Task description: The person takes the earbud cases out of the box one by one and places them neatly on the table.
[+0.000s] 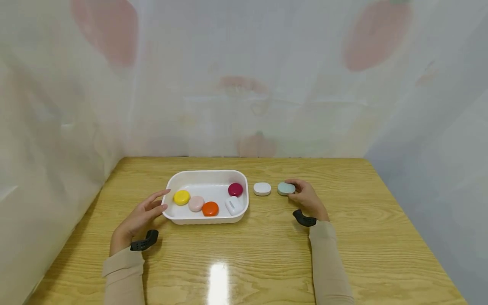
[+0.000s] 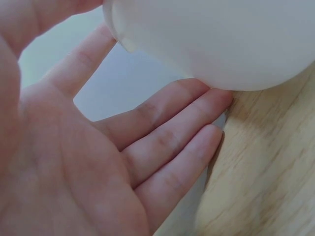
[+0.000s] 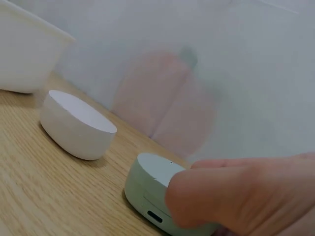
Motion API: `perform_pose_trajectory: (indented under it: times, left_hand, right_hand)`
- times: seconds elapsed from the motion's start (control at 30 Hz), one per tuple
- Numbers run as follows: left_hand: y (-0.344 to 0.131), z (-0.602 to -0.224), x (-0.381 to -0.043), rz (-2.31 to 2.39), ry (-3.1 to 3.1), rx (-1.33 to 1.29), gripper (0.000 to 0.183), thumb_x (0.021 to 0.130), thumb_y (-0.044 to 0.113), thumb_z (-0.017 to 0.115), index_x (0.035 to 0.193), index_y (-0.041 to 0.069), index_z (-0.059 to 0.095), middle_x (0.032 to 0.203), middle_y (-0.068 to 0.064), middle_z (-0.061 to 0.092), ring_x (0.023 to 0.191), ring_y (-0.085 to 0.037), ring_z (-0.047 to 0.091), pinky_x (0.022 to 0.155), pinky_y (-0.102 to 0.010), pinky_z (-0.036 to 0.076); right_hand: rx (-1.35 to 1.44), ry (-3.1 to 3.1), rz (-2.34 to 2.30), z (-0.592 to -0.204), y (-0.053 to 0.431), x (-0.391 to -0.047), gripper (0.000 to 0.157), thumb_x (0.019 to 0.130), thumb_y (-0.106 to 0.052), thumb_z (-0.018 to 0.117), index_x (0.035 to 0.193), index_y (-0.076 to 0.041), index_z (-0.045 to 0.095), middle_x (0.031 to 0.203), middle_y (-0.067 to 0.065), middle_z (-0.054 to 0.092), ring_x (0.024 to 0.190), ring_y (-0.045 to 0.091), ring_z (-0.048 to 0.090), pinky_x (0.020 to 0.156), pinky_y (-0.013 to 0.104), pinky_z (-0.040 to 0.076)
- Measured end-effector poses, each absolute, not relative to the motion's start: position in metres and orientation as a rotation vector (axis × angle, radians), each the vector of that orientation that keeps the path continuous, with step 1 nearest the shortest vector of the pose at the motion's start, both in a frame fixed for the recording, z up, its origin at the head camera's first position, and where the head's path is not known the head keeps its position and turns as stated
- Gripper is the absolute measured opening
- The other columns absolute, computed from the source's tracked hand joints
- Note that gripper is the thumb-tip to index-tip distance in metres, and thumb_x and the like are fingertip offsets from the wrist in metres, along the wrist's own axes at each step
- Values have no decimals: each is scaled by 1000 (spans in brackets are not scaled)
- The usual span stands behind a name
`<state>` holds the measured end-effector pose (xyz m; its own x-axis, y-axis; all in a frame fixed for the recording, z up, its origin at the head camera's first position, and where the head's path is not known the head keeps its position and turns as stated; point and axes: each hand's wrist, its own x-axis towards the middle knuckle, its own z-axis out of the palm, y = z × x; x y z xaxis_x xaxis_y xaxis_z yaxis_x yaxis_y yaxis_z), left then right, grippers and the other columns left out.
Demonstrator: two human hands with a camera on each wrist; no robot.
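My right hand (image 1: pixel 306 198) pinches a pale green earbud case (image 3: pixel 147 189) by its right side, low at the tabletop. A small port slot shows on the case's wall in the right wrist view. Just left of it stands a white oval case (image 1: pixel 262 189) with a flat top. My left hand (image 1: pixel 138 218) touches the left end of a white tray (image 1: pixel 206 221), its fingers extended. In the left wrist view, fingertips (image 2: pixel 221 98) meet the tray's outer wall. Inside the tray lies a white rounded case (image 1: pixel 234 205).
Glossy round pieces also lie in the tray: yellow (image 1: pixel 181 197), pale pink (image 1: pixel 196 203), orange (image 1: pixel 210 209) and dark red (image 1: pixel 235 189). Everything stands on a wood-grain table (image 1: pixel 259 254). A pale sheet with printed fruit (image 1: pixel 244 114) hangs behind and along the sides.
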<state>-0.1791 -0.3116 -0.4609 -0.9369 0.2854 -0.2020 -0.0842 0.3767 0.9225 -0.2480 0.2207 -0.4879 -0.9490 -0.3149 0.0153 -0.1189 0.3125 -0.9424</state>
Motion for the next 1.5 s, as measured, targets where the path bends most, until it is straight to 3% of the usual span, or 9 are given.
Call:
perform_pose_trajectory:
  times: [0.1,0.2,0.33,0.5,0.7,0.8,0.93,1.1,1.5]
  left_hand:
    - [-312,-461,-179,1583,2322,188,59,101,28,48,153,16,24,155,-29,25,128,-15,46,110,-71,23]
    - [-313,-462,-180,1595,2311,202,58,102,27,48,153,15,24,155,-29,25,113,7,46,112,-70,23]
    - [-314,-463,-180,1603,2301,216,58,102,27,47,153,15,23,155,-29,26,109,12,46,113,-67,24]
    - [-314,-463,-181,1598,2295,221,58,102,27,47,153,16,23,155,-28,24,109,14,45,112,-68,24]
    - [-313,-463,-181,1600,2285,198,59,101,28,48,154,18,23,155,-29,25,118,0,47,112,-70,23]
    - [-312,-462,-181,1598,2285,191,59,101,29,48,154,19,23,156,-29,24,133,-25,41,111,-71,22]
    - [-312,-461,-180,1596,2289,181,59,101,29,48,154,19,22,157,-29,21,140,-45,27,111,-72,21]
    - [-312,-462,-180,1580,2298,171,60,101,30,48,154,18,22,157,-29,22,141,-46,27,111,-71,23]
    - [-313,-461,-180,1576,2316,196,59,101,28,48,153,17,24,154,-29,28,134,-34,40,111,-68,27]
  right_hand:
    - [-406,2380,-1706,-488,220,-248,49,91,0,57,138,5,45,144,28,43,115,13,54,84,10,47]
    - [-431,2392,-1695,-487,219,-249,50,91,1,56,139,5,44,145,29,42,121,25,53,84,9,46]
    - [-457,2392,-1690,-487,220,-248,50,92,1,54,141,6,41,148,30,38,130,40,45,86,6,44]
    - [-430,2416,-1694,-483,221,-245,52,91,3,54,141,6,40,149,29,37,137,43,39,94,12,45]
    - [-333,2482,-1743,-471,219,-243,49,93,0,55,140,4,43,149,27,40,141,41,34,117,48,31]
    - [-346,2508,-1792,-463,214,-243,47,94,-4,58,139,5,45,147,26,43,139,40,37,117,45,32]
    - [-416,2501,-1849,-455,205,-242,47,92,-5,62,136,4,49,143,26,48,133,39,44,108,23,44]
    - [-503,2469,-1867,-443,188,-238,47,91,-6,64,134,7,49,137,31,49,125,39,50,94,6,45]
    - [-579,2388,-1835,-418,115,-223,34,87,0,66,119,13,59,116,34,63,107,44,62,81,13,54]
